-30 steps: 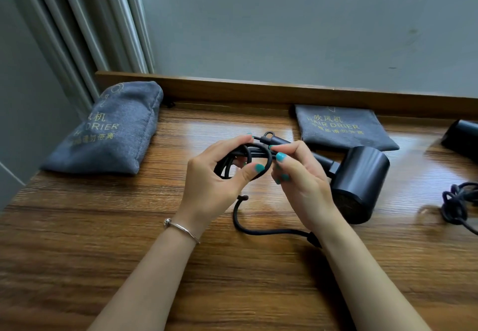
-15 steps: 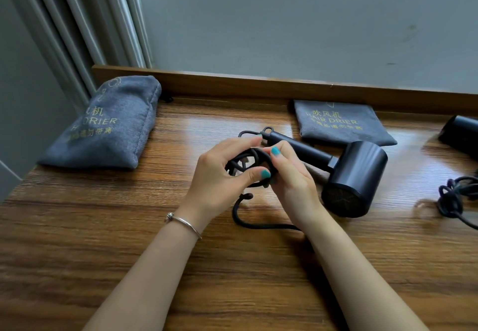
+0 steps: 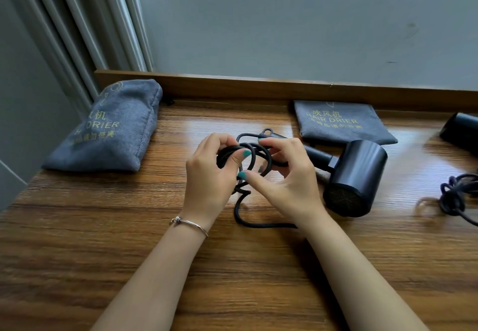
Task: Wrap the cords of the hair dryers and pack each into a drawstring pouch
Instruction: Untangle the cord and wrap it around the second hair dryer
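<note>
A black hair dryer [image 3: 357,175] lies on its side on the wooden table [image 3: 103,227], its handle pointing left toward my hands. Its black cord [image 3: 256,154] is coiled in loops between my hands. My left hand [image 3: 209,178] pinches the loops on the left side. My right hand [image 3: 287,183] grips them from the right, thumb under the coil. A loose stretch of cord [image 3: 248,222] trails down and right beneath my right wrist. A flat grey pouch [image 3: 341,123] lies behind the dryer.
A filled grey pouch [image 3: 111,129] marked HAIR DRIER stands at the back left. At the right edge a second black dryer [image 3: 463,131] shows partly, with its bundled cord [image 3: 457,196] in front. A wooden ledge [image 3: 258,87] and the wall close the back.
The coil in my hands has grown by another loop. My right hand shifted around the loops, and the loose cord on the table is shorter.
</note>
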Demonstrator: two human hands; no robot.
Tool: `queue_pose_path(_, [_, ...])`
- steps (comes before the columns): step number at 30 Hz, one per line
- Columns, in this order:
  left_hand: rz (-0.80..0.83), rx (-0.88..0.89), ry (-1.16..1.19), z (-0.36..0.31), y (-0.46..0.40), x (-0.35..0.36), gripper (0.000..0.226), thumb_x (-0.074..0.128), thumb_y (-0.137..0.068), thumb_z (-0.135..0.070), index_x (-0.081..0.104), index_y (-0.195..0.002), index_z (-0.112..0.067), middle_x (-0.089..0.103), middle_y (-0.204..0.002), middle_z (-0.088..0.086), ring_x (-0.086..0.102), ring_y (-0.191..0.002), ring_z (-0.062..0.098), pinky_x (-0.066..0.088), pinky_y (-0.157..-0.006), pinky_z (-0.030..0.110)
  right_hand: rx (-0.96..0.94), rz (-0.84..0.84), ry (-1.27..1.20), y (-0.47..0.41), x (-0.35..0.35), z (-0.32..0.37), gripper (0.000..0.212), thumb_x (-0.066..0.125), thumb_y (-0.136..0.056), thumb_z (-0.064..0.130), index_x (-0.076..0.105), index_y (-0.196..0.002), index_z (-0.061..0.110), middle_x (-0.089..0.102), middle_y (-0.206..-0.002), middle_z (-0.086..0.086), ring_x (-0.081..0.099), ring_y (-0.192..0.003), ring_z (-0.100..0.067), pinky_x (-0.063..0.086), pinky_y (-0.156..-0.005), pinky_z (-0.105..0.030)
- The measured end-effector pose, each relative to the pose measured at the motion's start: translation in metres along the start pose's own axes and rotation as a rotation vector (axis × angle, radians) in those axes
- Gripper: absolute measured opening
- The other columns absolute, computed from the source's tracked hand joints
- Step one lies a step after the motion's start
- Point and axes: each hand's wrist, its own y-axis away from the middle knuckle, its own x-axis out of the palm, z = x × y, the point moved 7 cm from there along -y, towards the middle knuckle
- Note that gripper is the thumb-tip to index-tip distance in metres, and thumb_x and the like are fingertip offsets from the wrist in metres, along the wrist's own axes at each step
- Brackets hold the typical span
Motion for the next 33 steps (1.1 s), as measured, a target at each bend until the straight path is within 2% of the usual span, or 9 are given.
queue_pose_path(4, [0.026,0.099,-0.135,-0.001,-0.001,0.002,0.014,0.075,-0.084,-0.016,0.068,-0.094,-0.011,0.067,-0.086,-0.004,0.062,-0.078,0.008,0.049,-0.071,0.015,-0.008,-0.048,0.012,-0.001,0.001,0.000,0.044,0.072,-0.069,0.016,0.064,-0.112,0.016,0.048,-0.111,-0.005,0.061,-0.093,-0.011,0.054,-0.081,-0.025])
queue_pose_path(9, [0.003,0.155,-0.231,-0.006,-0.001,0.005,0.013,0.077,-0.080,-0.009,0.070,-0.091,-0.008,0.070,-0.082,0.000,0.061,-0.074,0.008,0.044,-0.072,0.011,0.125,-0.154,0.416,0.005,-0.009,-0.004,0.034,0.067,-0.068,0.049,0.067,-0.100,0.039,0.040,-0.114,0.007,0.051,-0.083,-0.007,0.053,-0.063,-0.032])
queue_pose_path(13, [-0.011,0.110,-0.183,-0.007,-0.002,0.004,0.012,0.078,-0.080,-0.010,0.070,-0.090,-0.007,0.070,-0.079,-0.001,0.058,-0.081,0.007,0.037,-0.072,-0.004,0.033,-0.255,0.377,0.005,-0.011,0.009,0.030,0.063,-0.076,0.039,0.075,-0.100,0.026,0.060,-0.105,-0.001,0.063,-0.082,-0.015,0.056,-0.065,-0.035])
queue_pose_path(16, [0.011,0.092,-0.153,-0.009,-0.002,0.006,0.013,0.074,-0.084,-0.018,0.068,-0.090,-0.008,0.068,-0.076,-0.005,0.062,-0.072,0.005,0.040,-0.066,-0.001,0.000,-0.269,0.432,0.003,-0.011,0.015,0.026,0.062,-0.077,0.026,0.077,-0.096,0.017,0.072,-0.095,-0.003,0.069,-0.081,-0.019,0.056,-0.071,-0.035])
queue_pose_path(19, [0.032,0.002,-0.058,-0.005,-0.002,0.007,0.012,0.068,-0.089,-0.024,0.063,-0.091,-0.012,0.066,-0.071,-0.012,0.066,-0.067,-0.006,0.044,-0.060,0.003,-0.021,-0.242,0.431,0.000,-0.011,0.016,0.019,0.063,-0.077,0.016,0.075,-0.092,0.014,0.073,-0.079,0.001,0.065,-0.070,-0.012,0.049,-0.066,-0.026])
queue_pose_path(22, [0.047,-0.092,0.045,-0.001,-0.001,0.008,0.009,0.065,-0.092,-0.022,0.059,-0.092,-0.015,0.067,-0.069,-0.013,0.065,-0.066,-0.012,0.044,-0.060,0.003,0.093,-0.219,0.288,0.000,-0.014,0.005,0.015,0.064,-0.081,0.014,0.074,-0.093,0.014,0.070,-0.072,0.007,0.061,-0.065,-0.007,0.045,-0.061,-0.015])
queue_pose_path(26, [0.081,-0.249,0.186,0.011,-0.001,0.013,0.013,0.057,-0.095,-0.030,0.058,-0.092,-0.017,0.073,-0.074,-0.004,0.070,-0.066,-0.001,0.052,-0.059,0.013,0.282,-0.191,0.059,0.000,-0.013,-0.013,0.017,0.063,-0.087,0.006,0.068,-0.093,0.020,0.069,-0.080,0.015,0.069,-0.076,-0.001,0.056,-0.073,-0.022])
queue_pose_path(30, [0.099,-0.332,0.243,0.026,0.000,0.017,0.036,0.049,-0.088,-0.057,0.059,-0.090,-0.023,0.074,-0.075,0.000,0.073,-0.073,0.014,0.060,-0.068,0.045,0.431,-0.156,-0.201,0.001,-0.005,-0.018,0.020,0.055,-0.093,-0.001,0.063,-0.095,0.017,0.073,-0.089,-0.003,0.072,-0.086,-0.007,0.059,-0.078,-0.030])
queue_pose_path(33, [0.074,-0.368,0.268,0.037,0.002,0.017,0.054,0.043,-0.082,-0.077,0.061,-0.090,-0.027,0.074,-0.082,0.004,0.073,-0.079,0.022,0.058,-0.073,0.052,0.450,-0.149,-0.212,0.003,-0.003,-0.017,0.021,0.054,-0.095,0.003,0.061,-0.096,0.023,0.074,-0.089,-0.005,0.073,-0.085,-0.011,0.060,-0.078,-0.041])
